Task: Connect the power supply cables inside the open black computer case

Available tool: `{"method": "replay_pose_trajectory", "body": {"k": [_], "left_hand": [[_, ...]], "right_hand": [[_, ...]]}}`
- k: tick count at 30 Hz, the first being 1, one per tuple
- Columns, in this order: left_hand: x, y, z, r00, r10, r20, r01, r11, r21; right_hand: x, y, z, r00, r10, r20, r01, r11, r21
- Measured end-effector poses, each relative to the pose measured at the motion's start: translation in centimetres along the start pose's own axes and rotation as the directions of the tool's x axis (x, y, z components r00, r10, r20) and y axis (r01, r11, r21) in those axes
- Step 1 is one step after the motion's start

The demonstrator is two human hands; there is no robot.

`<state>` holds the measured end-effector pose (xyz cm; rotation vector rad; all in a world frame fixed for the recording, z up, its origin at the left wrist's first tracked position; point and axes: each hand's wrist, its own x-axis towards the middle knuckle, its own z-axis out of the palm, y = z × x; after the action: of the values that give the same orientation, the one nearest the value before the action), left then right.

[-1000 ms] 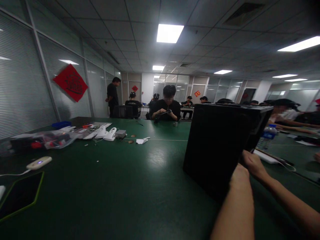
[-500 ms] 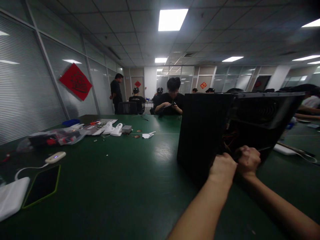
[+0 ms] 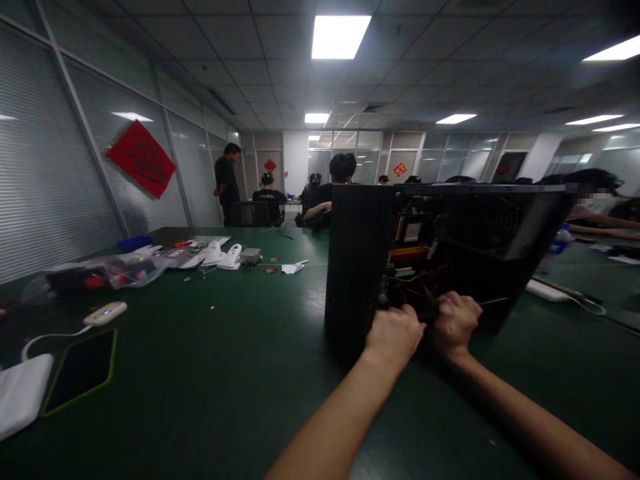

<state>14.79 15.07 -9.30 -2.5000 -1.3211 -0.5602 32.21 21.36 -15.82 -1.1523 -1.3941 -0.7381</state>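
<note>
A black computer case [image 3: 357, 267] stands on the green table, its open side facing me and turned to the right. Circuit boards, a reddish strip, loose wires and a round fan grille show inside it. My left hand [image 3: 397, 337] is closed at the lower left of the opening, fingers curled against the case. Close beside it, my right hand [image 3: 456, 323] is also closed at the lower edge, from which a thin pale line runs rightward. Both sets of fingertips are partly hidden in the dark interior.
On the left lie a phone [image 3: 83, 373], a white power bank [image 3: 23, 397] and a small cabled device [image 3: 105, 313]. Beyond are a plastic bag [image 3: 110, 272], white handheld parts [image 3: 230, 257] and a blue tray [image 3: 134, 243]. Several people sit around; one person [image 3: 227, 180] stands.
The case has shifted left and turned, so more of its inside shows. Both hands moved left with it, still closed. The person across the table is now partly hidden behind the case.
</note>
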Motion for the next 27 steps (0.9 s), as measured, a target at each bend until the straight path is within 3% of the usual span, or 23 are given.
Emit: {"method": "replay_pose_trajectory", "body": {"k": [7, 14, 27], "left_hand": [[-2.4, -3.5, -2.0, 0.999, 0.006, 0.049, -0.006, 1.000, 0.003], [-5.1, -8.0, -3.5, 0.999, 0.025, 0.044, -0.029, 0.996, 0.087], [-11.2, -17.1, -7.0, 0.999, -0.052, 0.012, 0.047, 0.960, 0.276]], "right_hand": [[-0.1, -4.4, 0.0, 0.998, -0.043, 0.040, 0.044, 0.999, -0.004], [-0.6, -10.1, 0.6, 0.989, 0.046, 0.138, -0.049, 0.999, 0.016], [-1.4, -21.3, 3.1, 0.979, 0.028, 0.204, -0.080, 0.964, 0.252]]}}
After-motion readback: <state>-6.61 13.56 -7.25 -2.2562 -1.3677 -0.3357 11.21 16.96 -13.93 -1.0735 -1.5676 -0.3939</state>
